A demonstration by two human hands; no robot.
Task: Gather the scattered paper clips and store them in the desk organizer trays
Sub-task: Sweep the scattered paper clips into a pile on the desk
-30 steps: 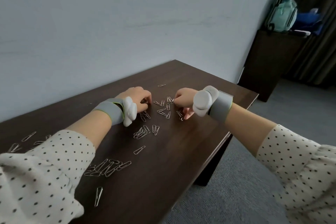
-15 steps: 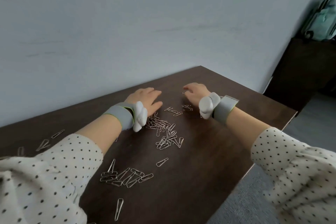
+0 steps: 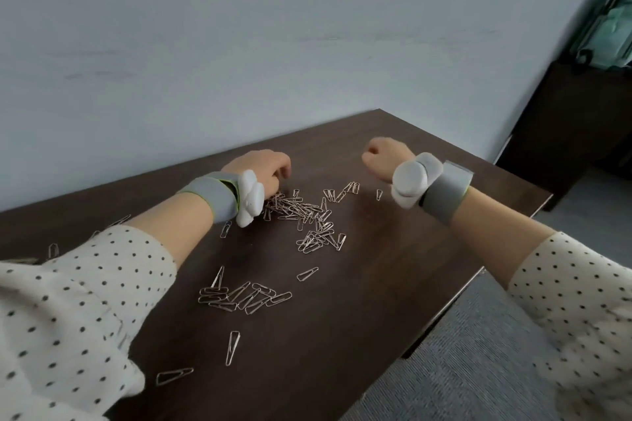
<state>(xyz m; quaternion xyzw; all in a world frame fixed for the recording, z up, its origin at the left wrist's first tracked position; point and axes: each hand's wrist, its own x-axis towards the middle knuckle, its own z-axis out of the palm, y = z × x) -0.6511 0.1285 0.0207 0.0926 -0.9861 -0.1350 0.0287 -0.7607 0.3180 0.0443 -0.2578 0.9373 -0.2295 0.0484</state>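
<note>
Silver paper clips lie scattered on the dark wooden desk. The biggest pile of paper clips sits between my wrists. A smaller cluster of clips lies nearer to me, with single clips around it. My left hand is at the far left edge of the pile, fingers bent down to the desk; what they hold is hidden. My right hand is raised above the desk to the right of the pile, curled into a blurred fist whose inside I cannot see. No organizer tray is in view.
A pale wall runs along the desk's far side. The desk's right edge drops to grey carpet. A dark cabinet with a green bag stands at the far right. More clips lie at the far left.
My left hand's fingers went from flat to bent at the pile's edge. My right hand lifted off the desk and curled up. The clips between my hands are bunched closer together.
</note>
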